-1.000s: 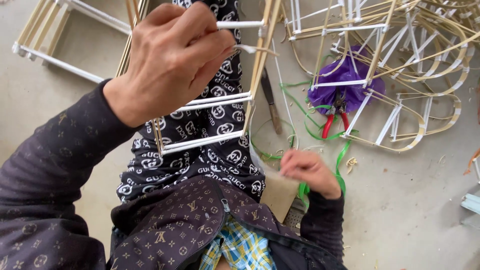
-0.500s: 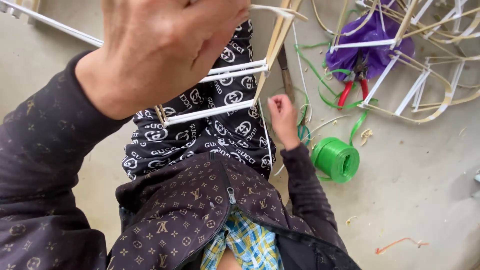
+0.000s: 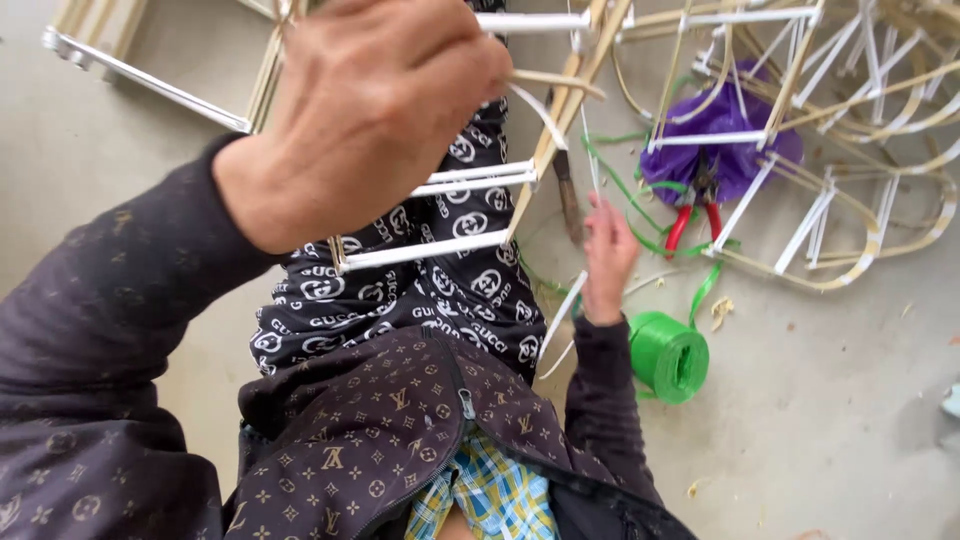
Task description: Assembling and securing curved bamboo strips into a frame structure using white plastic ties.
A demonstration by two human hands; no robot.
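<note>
My left hand is closed around the top of the bamboo frame, holding it steady above my lap. My right hand pinches a thin white strip low on the frame's right. The green tape roll lies just right, on the floor.

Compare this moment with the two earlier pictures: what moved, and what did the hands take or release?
The right hand rose from low beside the lap to pinch a thin white strip beside the frame, uncovering the green spool on the floor. The left hand kept its grip at the frame's top. The frame stayed across the lap; the red pliers on purple plastic and the pile of finished frames lay unmoved.
</note>
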